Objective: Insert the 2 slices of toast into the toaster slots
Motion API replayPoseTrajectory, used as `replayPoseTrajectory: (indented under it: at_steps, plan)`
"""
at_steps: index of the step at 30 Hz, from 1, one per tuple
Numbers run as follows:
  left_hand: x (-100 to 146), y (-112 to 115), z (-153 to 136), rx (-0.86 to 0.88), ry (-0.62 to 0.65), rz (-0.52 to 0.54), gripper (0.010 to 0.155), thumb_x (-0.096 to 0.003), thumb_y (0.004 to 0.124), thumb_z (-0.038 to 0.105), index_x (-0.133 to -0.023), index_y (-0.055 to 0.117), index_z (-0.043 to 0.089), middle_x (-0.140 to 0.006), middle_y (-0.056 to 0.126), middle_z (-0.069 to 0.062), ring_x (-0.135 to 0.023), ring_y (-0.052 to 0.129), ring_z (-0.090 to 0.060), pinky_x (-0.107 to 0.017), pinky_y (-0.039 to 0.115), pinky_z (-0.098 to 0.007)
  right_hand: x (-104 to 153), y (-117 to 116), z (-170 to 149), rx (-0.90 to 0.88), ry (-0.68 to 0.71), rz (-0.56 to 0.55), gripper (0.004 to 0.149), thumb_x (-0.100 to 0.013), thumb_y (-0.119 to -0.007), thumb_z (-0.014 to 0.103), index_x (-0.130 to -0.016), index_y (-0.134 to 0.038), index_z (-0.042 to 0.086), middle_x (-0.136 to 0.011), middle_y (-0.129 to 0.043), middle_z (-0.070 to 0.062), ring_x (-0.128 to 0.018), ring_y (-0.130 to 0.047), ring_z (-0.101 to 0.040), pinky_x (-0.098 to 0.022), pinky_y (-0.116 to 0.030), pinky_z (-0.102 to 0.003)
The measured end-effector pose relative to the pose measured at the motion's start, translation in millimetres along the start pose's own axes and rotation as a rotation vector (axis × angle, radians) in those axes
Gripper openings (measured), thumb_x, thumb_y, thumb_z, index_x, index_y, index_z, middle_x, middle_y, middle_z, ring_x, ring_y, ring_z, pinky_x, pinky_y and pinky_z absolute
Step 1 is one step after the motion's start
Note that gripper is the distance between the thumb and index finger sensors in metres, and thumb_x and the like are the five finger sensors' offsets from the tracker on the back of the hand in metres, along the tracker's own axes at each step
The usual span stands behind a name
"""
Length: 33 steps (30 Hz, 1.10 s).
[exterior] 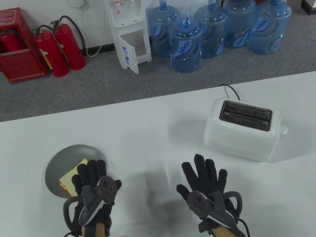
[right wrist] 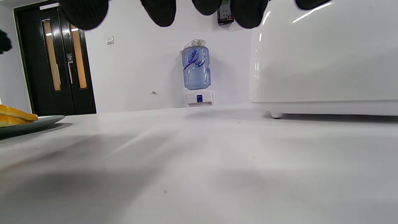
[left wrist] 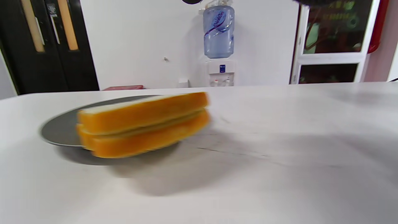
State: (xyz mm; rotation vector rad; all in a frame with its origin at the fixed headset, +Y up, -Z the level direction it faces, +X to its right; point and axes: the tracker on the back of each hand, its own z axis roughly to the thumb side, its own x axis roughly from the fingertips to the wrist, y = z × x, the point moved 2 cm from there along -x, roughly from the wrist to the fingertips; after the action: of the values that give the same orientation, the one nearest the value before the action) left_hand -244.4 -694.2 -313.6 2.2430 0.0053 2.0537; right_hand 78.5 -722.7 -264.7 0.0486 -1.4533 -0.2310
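Note:
Two slices of toast (exterior: 69, 180) lie stacked on a grey plate (exterior: 70, 154) at the table's left; the stack's orange crusts (left wrist: 143, 123) show close up in the left wrist view. My left hand (exterior: 90, 171) hovers over the right part of the stack with straight fingers and holds nothing. The white toaster (exterior: 243, 138) stands at the right, and both dark slots (exterior: 246, 116) are empty. My right hand (exterior: 203, 166) is spread flat above the bare table, left of and nearer than the toaster. Its fingertips (right wrist: 158, 11) hang in front of the toaster's side (right wrist: 323, 62).
The toaster's black cable (exterior: 231, 88) runs off the far table edge, and its lever knob (exterior: 283, 130) sticks out on the right. White tabletop (exterior: 148, 132) lies between plate and toaster. On the floor beyond are water bottles (exterior: 185, 45), a dispenser and fire extinguishers (exterior: 59, 47).

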Motion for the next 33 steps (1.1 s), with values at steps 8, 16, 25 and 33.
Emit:
replayPoseTrajectory:
  at_steps: [8, 16, 25, 33]
  plan:
    - [-6.0, 12.9, -39.5, -0.029, -0.053, -0.079, 0.081, -0.0516, 0.061, 0.061, -0.118, 0.029, 0.028, -0.125, 0.031, -0.004, -0.117, 0.027, -0.036, -0.083, 0.031, -0.051, -0.2, -0.1, -0.9, -0.004, -0.009, 0.005, 0.072, -0.069, -0.052, 0.063, -0.127, -0.033, 0.025, -0.131, -0.019, -0.020, -0.116, -0.037, -0.053, -0.072, -0.036, -0.079]
    - [-9.9, 31.0, -58.8, -0.073, -0.082, -0.141, 0.079, -0.0496, 0.069, 0.058, -0.116, 0.035, 0.032, -0.124, 0.040, 0.000, -0.117, 0.037, -0.030, -0.084, 0.036, -0.046, -0.1, -1.6, 2.1, 0.008, 0.003, 0.014, 0.073, -0.069, -0.052, 0.064, -0.127, -0.033, 0.025, -0.132, -0.018, -0.020, -0.116, -0.038, -0.053, -0.072, -0.036, -0.079]
    - [-15.5, 43.1, -55.3, -0.069, -0.042, -0.190, 0.075, -0.0491, 0.077, 0.050, -0.114, 0.042, 0.036, -0.122, 0.049, 0.004, -0.117, 0.047, -0.024, -0.084, 0.041, -0.043, -1.5, -4.3, -1.9, 0.009, -0.015, 0.027, 0.073, -0.069, -0.052, 0.064, -0.127, -0.033, 0.025, -0.131, -0.019, -0.021, -0.116, -0.038, -0.053, -0.072, -0.037, -0.079]
    - [-17.1, 42.2, -56.0, -0.063, -0.042, -0.186, 0.068, -0.0506, 0.076, 0.044, -0.112, 0.047, 0.038, -0.120, 0.054, 0.008, -0.117, 0.058, -0.021, -0.084, 0.046, -0.041, -1.9, -4.6, -2.7, 0.002, -0.019, 0.031, 0.073, -0.069, -0.052, 0.064, -0.127, -0.033, 0.024, -0.131, -0.019, -0.021, -0.116, -0.039, -0.053, -0.072, -0.037, -0.079]
